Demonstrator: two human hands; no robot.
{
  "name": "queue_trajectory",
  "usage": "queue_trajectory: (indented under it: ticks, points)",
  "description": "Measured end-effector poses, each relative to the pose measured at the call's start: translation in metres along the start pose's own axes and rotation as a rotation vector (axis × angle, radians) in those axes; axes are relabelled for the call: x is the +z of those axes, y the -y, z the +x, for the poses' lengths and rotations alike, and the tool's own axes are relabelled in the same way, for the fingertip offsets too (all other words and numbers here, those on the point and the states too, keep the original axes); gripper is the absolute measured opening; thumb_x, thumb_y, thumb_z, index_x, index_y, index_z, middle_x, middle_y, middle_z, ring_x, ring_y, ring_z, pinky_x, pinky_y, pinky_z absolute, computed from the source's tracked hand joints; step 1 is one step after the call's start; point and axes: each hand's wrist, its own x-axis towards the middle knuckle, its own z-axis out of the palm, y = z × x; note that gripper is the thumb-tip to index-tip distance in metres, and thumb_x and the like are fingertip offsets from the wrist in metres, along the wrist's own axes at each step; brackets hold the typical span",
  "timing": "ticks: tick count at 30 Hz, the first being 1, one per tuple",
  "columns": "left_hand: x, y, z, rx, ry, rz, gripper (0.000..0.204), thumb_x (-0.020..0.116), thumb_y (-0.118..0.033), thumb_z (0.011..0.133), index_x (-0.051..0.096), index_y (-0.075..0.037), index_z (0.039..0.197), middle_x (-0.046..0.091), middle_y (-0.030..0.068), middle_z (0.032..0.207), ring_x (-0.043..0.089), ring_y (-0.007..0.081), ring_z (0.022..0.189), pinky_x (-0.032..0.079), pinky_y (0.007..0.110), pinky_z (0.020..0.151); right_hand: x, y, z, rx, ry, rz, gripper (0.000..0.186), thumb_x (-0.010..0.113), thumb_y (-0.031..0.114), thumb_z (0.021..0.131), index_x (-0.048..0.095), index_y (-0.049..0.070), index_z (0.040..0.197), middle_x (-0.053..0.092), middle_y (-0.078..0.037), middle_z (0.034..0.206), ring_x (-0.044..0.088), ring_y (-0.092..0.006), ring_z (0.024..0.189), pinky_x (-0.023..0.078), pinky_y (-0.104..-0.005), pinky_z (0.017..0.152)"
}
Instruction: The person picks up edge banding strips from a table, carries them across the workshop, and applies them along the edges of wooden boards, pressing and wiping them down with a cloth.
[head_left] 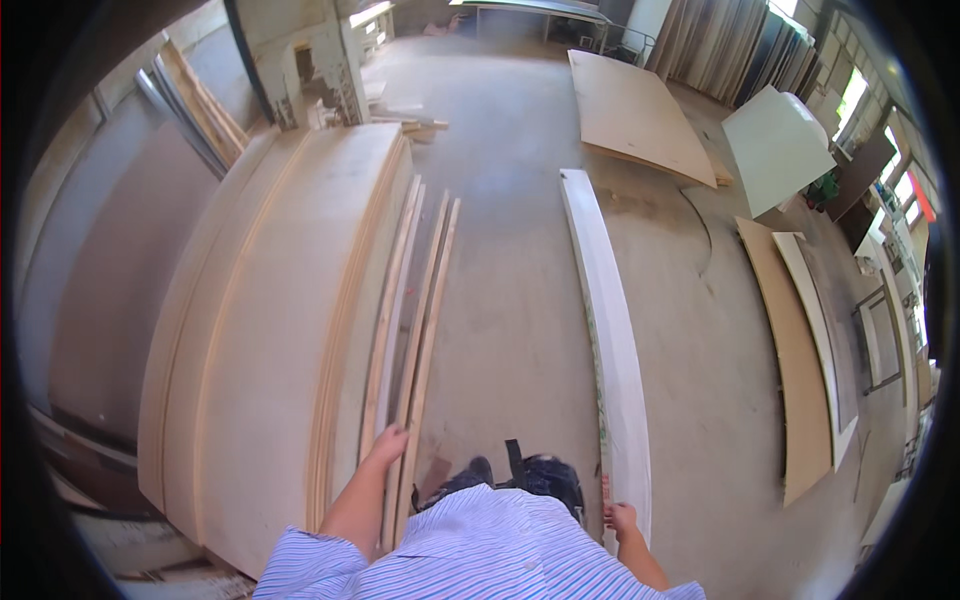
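Note:
My left hand (391, 441) is low on the left, over the near part of several long, thin wooden strips (432, 290). Its fingers are curled; whether they grip a strip is hidden. On the right, a long white board or beam (610, 290) stretches away from me along the floor. My right hand (621, 518) is at the near part of its left edge, fingers bent inward. The frame does not show what, if anything, is in them. Both arms are spread to either side of my body.
Left of the strips lies a big stack of pale sheets (270, 290). Dark panels (125, 270) lean by the left wall. A wide sheet (640, 115) lies ahead on the floor (510, 260). Brown and white boards (790, 370) are at right; upright panels (715, 45) stand at the back.

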Motion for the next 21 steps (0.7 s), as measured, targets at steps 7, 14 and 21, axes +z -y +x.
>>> queue_trajectory:
  ticks: [7,14,21]
  points:
    - [-0.114,-0.351,0.255,0.404,-0.103,-0.067,0.04,0.059,-0.034,0.086,0.06,0.0,0.107,0.067,0.017,0.096,0.064,0.0283,0.09,0.049,0.038,0.079,0.107,0.226,0.156,0.023,0.042,0.178,0.015,0.055,0.011,0.083,0.058,0.0,0.092,0.059,-0.01,0.067,0.057,-0.0213,0.048,0.044,-0.0344,0.041]
    - [-0.128,-0.345,0.447,0.1,-0.121,0.166,0.036,0.06,-0.034,0.086,0.063,0.001,0.098,0.066,0.0119,0.081,0.062,0.0212,0.072,0.05,0.037,0.064,0.142,0.552,0.383,-0.112,0.111,-0.195,0.015,0.058,0.015,0.083,0.064,0.002,0.088,0.063,-0.012,0.072,0.062,-0.0212,0.059,0.048,-0.0344,0.046]
    - [-0.132,-0.377,0.501,-0.507,0.202,-0.031,0.026,0.054,-0.028,0.088,0.062,-0.004,0.097,0.064,0.0112,0.083,0.061,0.0221,0.07,0.046,0.041,0.057,0.197,1.023,0.443,-0.537,0.119,-0.054,0.022,0.054,0.014,0.085,0.061,0.001,0.101,0.064,-0.009,0.081,0.059,-0.0154,0.063,0.047,-0.0289,0.053]
